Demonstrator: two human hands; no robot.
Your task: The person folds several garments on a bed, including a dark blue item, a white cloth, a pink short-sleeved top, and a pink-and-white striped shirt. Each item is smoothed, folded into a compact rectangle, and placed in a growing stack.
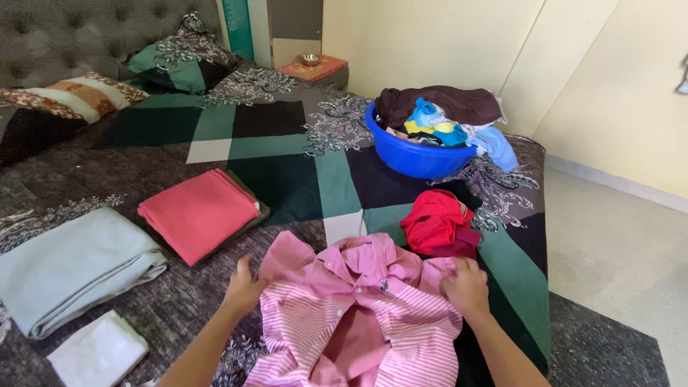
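Left hand (244, 288), right hand (466, 287) grip pink shirt (358, 315) shoulders, spread at bed (287, 183) near edge. Folded: red cloth (198, 212), grey sheet (72, 269), white piece (97, 352). Unfolded: red garment (438, 222), full basin (419, 154) at far right edge.

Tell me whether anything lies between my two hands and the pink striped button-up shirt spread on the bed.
Nothing visible does. The left hand grips the pink striped button-up shirt at its left shoulder and the right hand presses on its right shoulder. The crumpled red garment lies just beyond the collar, clear of both hands.
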